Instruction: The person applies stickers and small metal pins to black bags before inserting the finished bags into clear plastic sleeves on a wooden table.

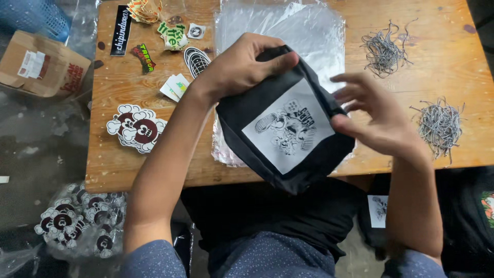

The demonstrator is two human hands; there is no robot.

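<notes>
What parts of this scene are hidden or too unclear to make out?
All from the head view:
- Right hand: fingers motion-blurred, so its grip on the folded black garment is unclear.
- Garment's underside and the lower part of the clear plastic bags: covered by the garment.
- Left hand: its fingertips are tucked behind the garment's top edge.
- Cardboard box: cut off by the left edge.
- Grey string bundles: strands too fine to count.

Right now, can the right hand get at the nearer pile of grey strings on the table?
Probably yes. The right hand only touches the folded black garment at its edge, and the nearer string pile lies just beside it on bare wooden table, nothing between.
</notes>
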